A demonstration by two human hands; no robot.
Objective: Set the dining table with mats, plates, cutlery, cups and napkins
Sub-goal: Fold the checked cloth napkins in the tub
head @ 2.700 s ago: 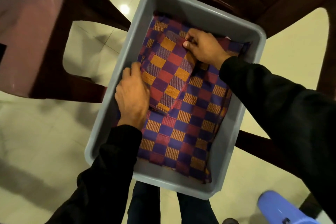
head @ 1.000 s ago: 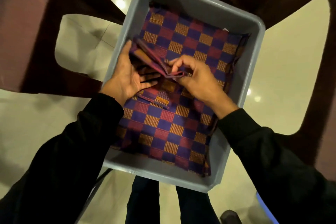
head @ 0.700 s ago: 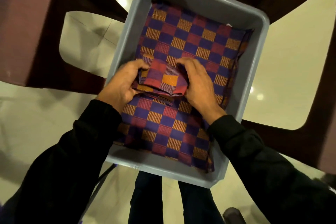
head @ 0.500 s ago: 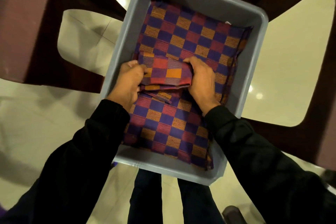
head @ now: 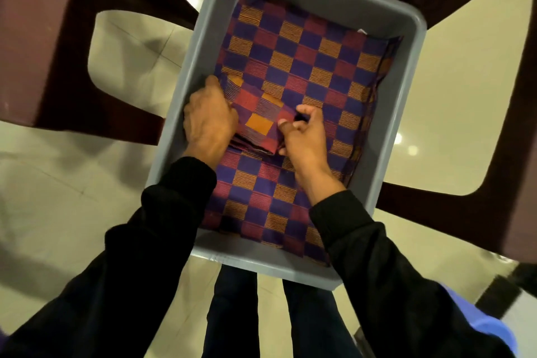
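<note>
Inside the grey tub point(head: 405, 113), atop the larger checked mats point(head: 305, 64), the left hand point(head: 210, 120) and right hand point(head: 303, 134) each keep a closed grip on the small folded napkins point(head: 257, 120), seemingly gathering the stack to lift out together.

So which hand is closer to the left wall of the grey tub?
Left. The left hand sits right against the grey tub's left wall, gripping the folded checked cloth. The right hand holds the cloth's other side, near the tub's middle.
</note>
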